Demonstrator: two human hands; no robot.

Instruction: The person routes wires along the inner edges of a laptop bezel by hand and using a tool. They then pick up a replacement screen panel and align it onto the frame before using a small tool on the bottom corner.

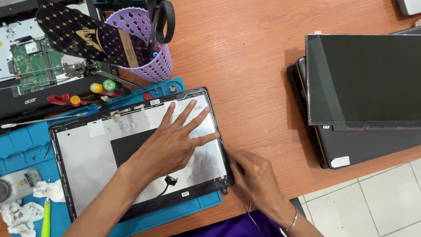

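Wooden table (245,57) bears blue mat (26,145).

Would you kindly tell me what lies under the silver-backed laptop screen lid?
The silver-backed laptop screen lid lies on a blue rubber work mat, which shows around its left and bottom edges. The left hand presses flat on the lid; whatever is beneath it is covered.
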